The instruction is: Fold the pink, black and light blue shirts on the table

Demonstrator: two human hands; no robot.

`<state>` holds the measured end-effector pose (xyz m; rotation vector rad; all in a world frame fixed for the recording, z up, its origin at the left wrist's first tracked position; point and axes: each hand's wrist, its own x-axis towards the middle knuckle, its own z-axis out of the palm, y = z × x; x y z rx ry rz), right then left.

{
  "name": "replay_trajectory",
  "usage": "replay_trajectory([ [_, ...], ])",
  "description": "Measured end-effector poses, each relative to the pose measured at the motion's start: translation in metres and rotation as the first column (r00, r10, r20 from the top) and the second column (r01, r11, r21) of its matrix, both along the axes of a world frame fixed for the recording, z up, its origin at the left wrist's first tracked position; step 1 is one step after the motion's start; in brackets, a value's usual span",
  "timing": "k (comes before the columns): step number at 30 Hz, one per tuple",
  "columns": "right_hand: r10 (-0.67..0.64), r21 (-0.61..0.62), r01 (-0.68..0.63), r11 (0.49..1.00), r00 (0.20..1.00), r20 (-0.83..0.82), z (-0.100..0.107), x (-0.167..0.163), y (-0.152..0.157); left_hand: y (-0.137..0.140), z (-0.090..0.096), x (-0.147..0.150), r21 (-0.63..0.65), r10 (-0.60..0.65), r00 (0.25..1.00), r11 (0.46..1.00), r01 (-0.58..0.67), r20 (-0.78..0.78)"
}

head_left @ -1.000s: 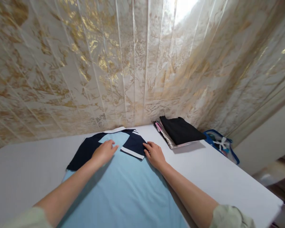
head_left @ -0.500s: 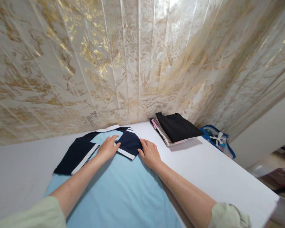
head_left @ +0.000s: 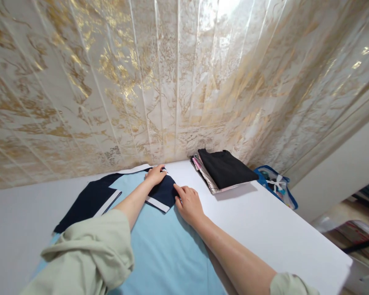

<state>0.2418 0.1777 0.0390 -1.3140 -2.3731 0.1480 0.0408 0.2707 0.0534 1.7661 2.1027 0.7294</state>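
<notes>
A light blue T-shirt (head_left: 160, 246) with navy shoulders and sleeves and white trim lies spread on the white table. My left hand (head_left: 156, 175) rests on the navy shoulder near the white-trimmed collar, its fingers stretched to the right over the fabric. At the outer edge of the right navy sleeve (head_left: 160, 196) is my right hand (head_left: 189, 203), index finger and thumb apart and touching the cloth. My left forearm and its pale green cuff cover part of the shirt's left side.
Folded clothes with a black garment (head_left: 229, 168) on top are stacked at the back right. A blue-edged clear bag (head_left: 276, 184) stands beside the table's right edge. Behind the white table (head_left: 249, 229) hangs a gold-patterned curtain (head_left: 160, 82).
My left hand has moved forward and right, from the shirt's chest to the shoulder by the collar. The right hand stays at the sleeve edge. The view has shifted slightly.
</notes>
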Motion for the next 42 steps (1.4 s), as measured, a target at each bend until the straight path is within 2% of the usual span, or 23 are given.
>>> replay_trajectory([
  [3,-0.062,0.008,0.062,0.998,0.998,0.015,0.001,0.0,0.002,0.01,-0.003,0.004,-0.042,0.042,0.999,0.998,-0.043,-0.013],
  [7,-0.09,-0.008,0.09,0.996,0.995,0.037,0.001,0.001,0.004,0.021,-0.006,0.008,-0.035,-0.017,1.0,0.999,0.017,0.001],
  [11,-0.085,-0.034,0.086,0.996,0.996,0.02,0.001,0.002,0.004,0.028,-0.011,0.008,0.063,-0.058,0.998,0.996,0.056,0.031],
  [15,-0.15,-0.033,0.15,0.988,0.989,0.01,0.0,0.003,0.006,0.023,-0.017,0.008,0.188,-0.052,0.998,0.981,0.047,0.021],
  [19,-0.199,-0.018,0.199,0.98,0.98,0.019,-0.001,0.006,0.014,0.006,-0.015,0.011,0.29,-0.09,0.996,0.952,0.094,-0.026],
  [23,-0.233,-0.032,0.233,0.972,0.972,0.014,-0.001,0.01,0.019,-0.028,-0.01,0.011,0.36,-0.047,0.996,0.93,0.072,-0.078],
  [28,-0.255,-0.01,0.256,0.967,0.966,0.04,-0.001,0.01,0.018,-0.085,-0.026,0.006,0.288,-0.097,0.959,0.941,0.176,-0.267],
  [31,-0.248,-0.003,0.248,0.969,0.968,0.042,0.003,0.01,0.015,-0.107,-0.037,0.005,0.251,-0.078,0.943,0.954,0.165,-0.324],
  [33,-0.2,0.055,0.199,0.979,0.98,0.021,0.007,0.009,0.011,-0.113,-0.039,0.005,0.247,-0.066,0.941,0.957,0.155,-0.332],
  [35,-0.085,0.123,0.081,0.989,0.996,0.026,0.01,0.006,0.005,-0.114,-0.037,0.006,0.249,-0.073,0.94,0.955,0.162,-0.332],
  [36,-0.018,0.127,0.012,0.992,0.999,0.048,0.01,0.004,0.001,-0.114,-0.036,0.007,0.254,-0.08,0.94,0.952,0.171,-0.33],
  [38,0.064,0.054,-0.07,0.996,0.993,0.104,0.007,-0.001,-0.004,-0.114,-0.034,0.006,0.278,-0.091,0.944,0.943,0.184,-0.319],
  [39,0.063,0.0,-0.064,0.998,0.99,0.125,0.004,-0.003,-0.006,-0.114,-0.033,0.006,0.296,-0.086,0.947,0.938,0.182,-0.31],
  [42,-0.056,-0.092,0.07,0.993,0.987,0.153,-0.004,-0.005,-0.007,-0.117,-0.032,0.005,0.341,0.004,0.958,0.935,0.098,-0.287],
])
